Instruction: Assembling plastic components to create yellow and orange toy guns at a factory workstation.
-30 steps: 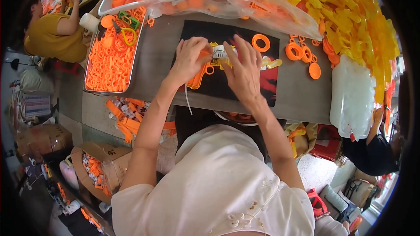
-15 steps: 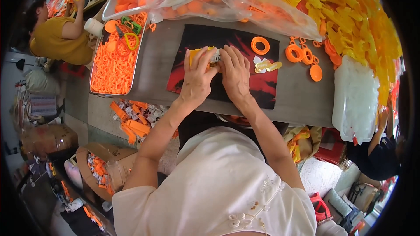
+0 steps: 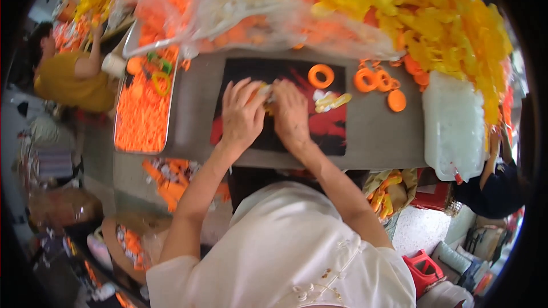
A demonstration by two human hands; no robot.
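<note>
Over a black and red mat (image 3: 328, 131), my left hand (image 3: 242, 115) and my right hand (image 3: 291, 115) meet with curled fingers. Between them they grip a small yellow and whitish plastic part (image 3: 266, 92), mostly hidden by the fingertips. To the right of my right hand, an orange ring (image 3: 321, 76) lies on the mat. Just below it are yellowish translucent plastic pieces (image 3: 333, 102) and small white pieces (image 3: 318, 96). Off the mat's right edge sit orange ring-shaped parts (image 3: 365, 80) and an orange disc (image 3: 397, 101).
A metal tray (image 3: 165, 131) of small orange parts stands left, with a yellow-handled tool (image 3: 161, 83) on top. Clear plastic bags (image 3: 240, 5) and a yellow parts heap (image 3: 394, 5) line the back. A translucent bin (image 3: 454, 128) stands right. Other people work at both sides.
The view has shifted, so the table sits lower in the picture. My hands still grip the part; its yellow side, plain to see before, is now mostly covered by my fingers.
</note>
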